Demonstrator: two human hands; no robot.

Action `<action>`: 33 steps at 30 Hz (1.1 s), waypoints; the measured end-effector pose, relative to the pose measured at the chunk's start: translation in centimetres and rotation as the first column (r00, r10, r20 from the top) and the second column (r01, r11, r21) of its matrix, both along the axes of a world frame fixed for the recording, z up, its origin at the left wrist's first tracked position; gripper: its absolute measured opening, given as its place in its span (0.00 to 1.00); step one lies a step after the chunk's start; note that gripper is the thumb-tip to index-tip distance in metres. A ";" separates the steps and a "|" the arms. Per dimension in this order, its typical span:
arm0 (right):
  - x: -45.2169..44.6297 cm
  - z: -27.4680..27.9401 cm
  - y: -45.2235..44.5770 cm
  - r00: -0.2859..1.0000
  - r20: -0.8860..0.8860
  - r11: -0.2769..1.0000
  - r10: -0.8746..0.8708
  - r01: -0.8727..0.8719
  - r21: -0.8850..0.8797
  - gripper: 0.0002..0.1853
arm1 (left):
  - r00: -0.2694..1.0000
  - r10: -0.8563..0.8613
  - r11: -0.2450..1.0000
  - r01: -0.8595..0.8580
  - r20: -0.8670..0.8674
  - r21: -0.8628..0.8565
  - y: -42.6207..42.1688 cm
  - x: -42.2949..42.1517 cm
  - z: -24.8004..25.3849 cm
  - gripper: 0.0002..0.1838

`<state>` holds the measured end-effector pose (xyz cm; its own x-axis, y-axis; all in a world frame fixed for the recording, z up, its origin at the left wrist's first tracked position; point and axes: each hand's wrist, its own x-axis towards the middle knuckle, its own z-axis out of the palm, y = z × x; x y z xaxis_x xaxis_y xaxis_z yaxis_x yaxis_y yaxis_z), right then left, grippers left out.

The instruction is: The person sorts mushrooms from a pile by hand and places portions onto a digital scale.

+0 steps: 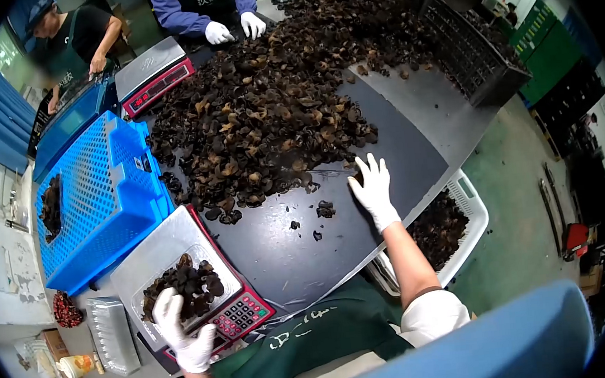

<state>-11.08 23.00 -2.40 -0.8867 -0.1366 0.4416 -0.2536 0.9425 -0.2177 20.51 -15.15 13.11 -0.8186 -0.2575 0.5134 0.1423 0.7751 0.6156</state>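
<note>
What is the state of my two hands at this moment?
Left hand: open, fingers and thumb apart, at the clear tray; whether it touches, I cannot tell.
Right hand: open, fingers spread, no grip, near the dark pile.

Apron lettering (302,327) seemingly blurred; white basket (478,209) partly under table (267,239).

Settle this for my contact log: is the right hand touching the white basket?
Apart: the head view shows tabletop between right hand and white basket.

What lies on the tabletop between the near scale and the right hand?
In the head view, a few loose dark pieces lie on the tabletop between the near scale and the right hand.
</note>
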 end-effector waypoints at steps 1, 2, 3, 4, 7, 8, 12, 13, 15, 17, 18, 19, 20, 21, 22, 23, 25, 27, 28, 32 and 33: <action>-0.8 -2.0 1.7 0.990 0.131 0.998 0.057 -0.053 -0.037 0.29 | 0.997 -0.062 0.996 0.059 0.047 0.068 2.1 -1.4 0.4 0.38; -0.5 -2.3 2.0 0.993 0.043 0.994 0.107 -0.108 0.009 0.25 | 0.988 -0.125 0.984 0.112 0.089 0.137 4.3 -3.0 0.8 0.34; -1.1 -3.1 2.8 0.975 0.028 0.967 0.222 -0.217 -0.130 0.22 | 0.972 -0.185 0.981 0.174 0.148 0.087 6.1 -4.7 0.5 0.31; -1.6 -2.8 3.1 0.944 -0.006 0.910 0.330 -0.320 -0.263 0.19 | 0.948 -0.240 0.971 0.237 0.208 0.041 7.8 -6.5 -0.3 0.28; -1.1 -2.9 2.9 0.942 -0.017 0.825 0.336 -0.303 -0.477 0.13 | 0.888 -0.382 0.923 0.356 0.257 0.146 13.0 -11.8 -4.6 0.24; -0.9 -3.1 2.7 0.950 0.047 0.748 0.308 -0.212 -0.629 0.12 | 0.867 -0.419 0.907 0.387 0.269 0.165 14.3 -13.7 -6.3 0.23; 0.4 -2.5 1.8 0.954 0.136 0.550 0.268 -0.035 -0.835 0.12 | 0.871 -0.406 0.913 0.400 0.278 0.080 18.8 -20.5 -11.1 0.23; 0.8 -2.5 1.6 0.922 0.156 0.292 0.355 0.049 -0.955 0.11 | 0.883 -0.401 0.913 0.405 0.245 0.036 19.7 -21.7 -12.1 0.25; 1.4 -1.9 2.0 0.833 0.232 -0.038 0.502 0.290 -0.956 0.13 | 0.866 -0.383 0.865 0.459 0.322 -0.203 20.9 -23.4 -14.0 0.25; 0.9 -2.3 2.8 0.721 0.130 -0.455 0.681 0.555 -0.696 0.15 | 0.853 -0.381 0.795 0.499 0.357 -0.345 21.1 -23.7 -15.7 0.22; 0.7 -1.8 3.1 0.716 0.133 -0.455 0.685 0.563 -0.690 0.15 | 0.852 -0.375 0.796 0.498 0.365 -0.344 21.0 -23.6 -16.0 0.22; 0.5 -0.3 3.5 0.657 0.069 -0.546 0.751 0.676 -0.494 0.13 | 0.856 -0.404 0.880 0.460 0.323 -0.120 20.9 -23.5 -16.2 0.20; 0.3 1.2 3.8 0.604 -0.014 -0.585 0.797 0.766 -0.267 0.12 | 0.864 -0.419 0.908 0.403 0.279 0.114 20.7 -23.4 -16.4 0.19; 0.0 3.0 3.6 0.590 0.099 -0.546 0.801 0.789 -0.282 0.06 | 0.900 -0.340 0.934 0.290 0.274 0.208 20.6 -23.3 -15.8 0.18; -0.8 2.6 2.6 0.570 0.100 -0.529 0.816 0.805 -0.268 0.06 | 0.931 -0.273 0.873 0.134 0.243 0.468 20.1 -23.0 -15.8 0.16; -1.2 2.1 1.8 0.557 0.145 -0.438 0.818 0.766 -0.471 0.05 | 0.887 -0.289 0.728 -0.041 0.361 0.684 19.6 -22.6 -15.4 0.16; -2.4 1.0 0.3 0.493 0.292 -0.035 0.819 0.552 -0.833 0.11 | 0.844 -0.345 0.363 -0.284 0.411 0.887 19.1 -22.3 -13.3 0.17; -3.2 -0.1 -3.1 0.631 0.358 0.352 0.688 0.140 -0.925 0.16 | 0.885 -0.393 0.073 -0.241 0.250 0.968 17.8 -21.8 -14.0 0.17; -3.5 -0.2 -4.9 0.718 0.261 0.461 0.645 -0.094 -0.883 0.18 | 0.908 -0.384 -0.073 -0.213 0.170 0.974 17.5 -21.7 -13.7 0.17; -3.8 0.7 -8.5 0.780 0.377 0.858 0.499 -0.382 -0.344 0.18 | 0.955 -0.251 -0.278 -0.227 0.157 0.933 17.0 -21.4 -12.2 0.14; -3.8 0.9 -8.7 0.742 0.390 0.825 0.546 -0.393 -0.406 0.17 | 0.954 -0.270 -0.283 -0.209 0.131 0.936 16.4 -21.2 -12.3 0.15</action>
<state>-14.92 14.27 -1.53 -0.8438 -0.5313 0.0749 -0.4407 0.6065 -0.6618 -0.71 1.28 0.78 -0.8375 -0.1788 -0.5163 -0.1589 -0.8244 0.5432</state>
